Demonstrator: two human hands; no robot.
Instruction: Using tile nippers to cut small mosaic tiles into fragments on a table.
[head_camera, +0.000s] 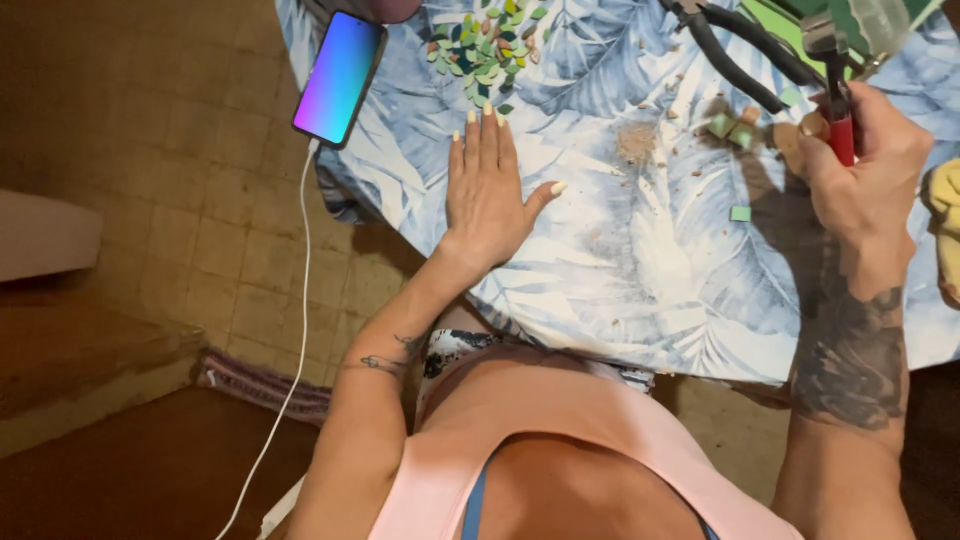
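Broadly, we work over a table (600, 290) draped in a leaf-print cloth. Our left hand (487, 185) lies flat with fingers spread, gripping nothing, steadying the near edge. Our right hand (862, 170) curls tight around red-handled nippers (838, 110) near the far right corner, beside small green tile pieces (732, 128).

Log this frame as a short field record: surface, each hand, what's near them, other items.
surface: table under a blue leaf-print cloth
left hand: flat on the cloth, palm down, fingers spread, holding nothing
right hand: closed around red-handled nippers
near left hand: pile of small green and brown tile pieces just beyond the fingertips
near right hand: a few green tile bits and a patch of dust
other: phone with lit screen at the table's edge, white cable hanging down; black-handled pliers
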